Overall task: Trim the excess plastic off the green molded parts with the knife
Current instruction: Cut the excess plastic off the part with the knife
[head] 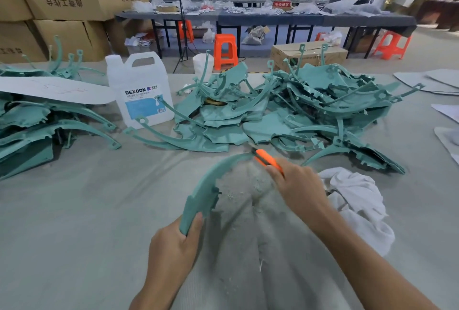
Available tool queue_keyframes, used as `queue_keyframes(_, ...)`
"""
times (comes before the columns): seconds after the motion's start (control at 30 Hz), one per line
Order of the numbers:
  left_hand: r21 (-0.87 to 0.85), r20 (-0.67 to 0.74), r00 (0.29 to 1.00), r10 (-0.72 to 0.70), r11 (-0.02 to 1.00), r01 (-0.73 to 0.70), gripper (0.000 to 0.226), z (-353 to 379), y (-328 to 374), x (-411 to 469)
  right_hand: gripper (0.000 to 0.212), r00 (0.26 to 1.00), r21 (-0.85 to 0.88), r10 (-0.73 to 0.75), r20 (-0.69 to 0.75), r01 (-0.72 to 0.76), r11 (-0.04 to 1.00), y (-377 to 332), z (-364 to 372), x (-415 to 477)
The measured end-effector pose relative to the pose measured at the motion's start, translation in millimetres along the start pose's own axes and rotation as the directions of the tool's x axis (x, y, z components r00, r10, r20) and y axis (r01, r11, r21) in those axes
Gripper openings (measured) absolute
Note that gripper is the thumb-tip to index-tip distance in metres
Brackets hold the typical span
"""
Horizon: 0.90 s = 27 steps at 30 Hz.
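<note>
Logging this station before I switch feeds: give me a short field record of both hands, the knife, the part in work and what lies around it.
left hand: grips near end of the curved green part
right hand: holds the orange knife, blade end at the part's far end
shavings: pale scraps below the part
behind: heap of green parts, white jug to its left
right: white rag beside the right hand

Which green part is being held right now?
The curved green part nearest the camera; the left hand grips its near end, while the others lie loose in piles.
</note>
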State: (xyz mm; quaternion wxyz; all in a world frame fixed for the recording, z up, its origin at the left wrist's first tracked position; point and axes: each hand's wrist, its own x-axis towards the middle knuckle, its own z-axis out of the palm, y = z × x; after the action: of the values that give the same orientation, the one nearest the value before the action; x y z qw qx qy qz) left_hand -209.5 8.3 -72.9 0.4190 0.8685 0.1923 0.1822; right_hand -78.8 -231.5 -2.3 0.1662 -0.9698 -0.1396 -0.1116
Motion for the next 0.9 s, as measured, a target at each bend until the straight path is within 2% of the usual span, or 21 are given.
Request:
queue_keyframes(0.07, -0.044, -0.010, 1.000, -0.018, 0.999, 0.018, 0.053, -4.7, -0.7, -0.5, 0.040, 0.993, 0.027, 0.120, 0.002, -0.120, 0.992, 16.0, -3.5, 0.9)
queue_keyframes(0.1, -0.086, -0.009, 0.999, -0.046, 0.995, 0.045, 0.057, -6.4, -1.7, 0.3, 0.039, 0.990, 0.069, 0.135, -0.027, -0.133, 0.989, 18.7, -3.9, -2.6)
queue_keyframes(0.17, -0.176, 0.011, 0.993, -0.120, 0.977, 0.120, 0.055, -9.2, -0.6, 1.7, 0.037, 0.987, 0.151, 0.065, -0.146, -0.042, 0.988, 10.9, -3.5, -12.9)
queue_keyframes(0.2, -0.242, 0.044, 0.986, -0.160, 0.956, 0.166, 0.046, -10.4, 2.3, 1.8, 0.035, 0.981, 0.188, 0.005, -0.194, 0.032, 0.982, 3.9, -2.3, -19.0)
queue_keyframes(0.23, -0.334, 0.086, 0.975, -0.207, 0.916, 0.224, 0.032, -10.5, 5.4, 1.4, 0.034, 0.977, 0.219, -0.060, -0.203, 0.105, 0.970, -3.6, -1.1, -25.1)
queue_keyframes(0.3, -0.550, 0.176, 0.939, -0.295, 0.762, 0.342, 0.012, -12.6, 15.0, 0.0, 0.036, 0.969, 0.254, -0.206, -0.138, 0.236, 0.938, -15.1, 1.5, -34.2)
queue_keyframes(0.37, -0.695, 0.262, 0.907, -0.329, 0.588, 0.414, 0.020, -19.1, 21.4, -1.5, 0.042, 0.955, 0.241, -0.291, -0.052, 0.295, 0.925, -17.3, 4.5, -35.5)
queue_keyframes(0.4, -0.728, 0.305, 0.894, -0.329, 0.525, 0.441, 0.025, -23.2, 22.9, -1.8, 0.044, 0.959, 0.213, -0.281, -0.044, 0.283, 0.935, -14.8, 4.1, -31.8)
queue_keyframes(0.5, -0.748, 0.389, 0.861, -0.328, 0.432, 0.503, 0.033, -33.4, 25.4, -4.5, 0.040, 0.987, 0.228, -0.077, -0.143, 0.109, 0.968, 2.6, -4.2, -16.2)
queue_keyframes(0.53, -0.753, 0.403, 0.853, -0.332, 0.409, 0.515, 0.035, -35.1, 26.1, -5.4, 0.037, 0.981, 0.235, -0.069, -0.183, 0.112, 0.966, 4.3, -5.5, -15.8)
queue_keyframes(0.6, -0.751, 0.445, 0.831, -0.334, 0.366, 0.549, 0.038, -36.8, 28.8, -7.6, 0.035, 0.949, 0.170, -0.238, -0.205, 0.274, 0.947, -6.0, -6.8, -22.8)
queue_keyframes(0.67, -0.749, 0.488, 0.812, -0.320, 0.324, 0.578, 0.036, -38.2, 30.3, -8.0, 0.042, 0.915, 0.078, -0.378, -0.141, 0.391, 0.917, -14.6, -5.5, -30.8)
queue_keyframes(0.73, -0.735, 0.543, 0.781, -0.309, 0.275, 0.620, 0.027, -40.1, 30.0, -8.5, 0.046, 0.934, 0.050, -0.305, -0.186, 0.319, 0.946, -8.4, -11.5, -21.8)
queue_keyframes(0.8, -0.716, 0.589, 0.744, -0.314, 0.223, 0.661, 0.026, -42.7, 29.3, -9.9, 0.038, 0.944, 0.058, -0.222, -0.243, 0.242, 0.968, -1.9, -17.3, -16.8)
queue_keyframes(0.9, -0.708, 0.605, 0.736, -0.305, 0.217, 0.672, 0.030, -45.0, 31.9, -10.8, 0.039, 0.906, 0.059, -0.392, -0.158, 0.405, 0.912, -11.3, -18.3, -28.9)
